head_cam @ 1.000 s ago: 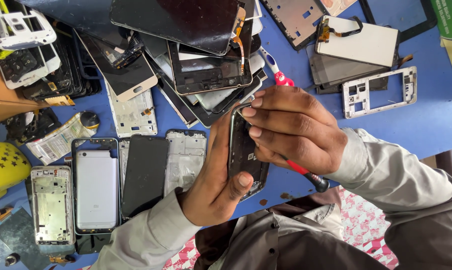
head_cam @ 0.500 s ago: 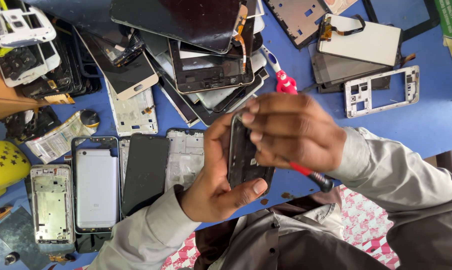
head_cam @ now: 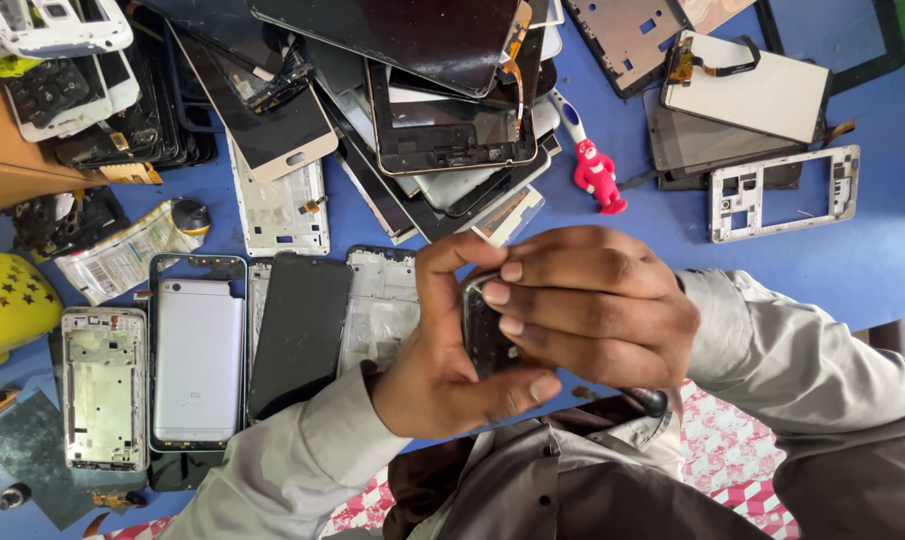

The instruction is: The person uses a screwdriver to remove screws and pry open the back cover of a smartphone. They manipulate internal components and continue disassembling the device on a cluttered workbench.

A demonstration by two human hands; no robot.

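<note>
Both my hands hold a small dark phone part (head_cam: 485, 335) above the near edge of the blue table (head_cam: 872, 260). My left hand (head_cam: 442, 345) cups it from below and the left, thumb under it. My right hand (head_cam: 597, 305) covers it from the right, fingertips pressed on its face. A dark-tipped tool handle (head_cam: 650, 400) pokes out under my right hand. Most of the part is hidden by my fingers.
Several phone frames and back covers lie in a row at the left, among them a silver back cover (head_cam: 197, 360) and a black screen (head_cam: 300, 335). A heap of broken screens (head_cam: 432, 100) fills the top. A red figure-shaped brush (head_cam: 597, 175) and a yellow container (head_cam: 7, 300) are nearby.
My hands with the part have shifted slightly left and the part has turned more edge-on, with my right fingers now covering more of it.
</note>
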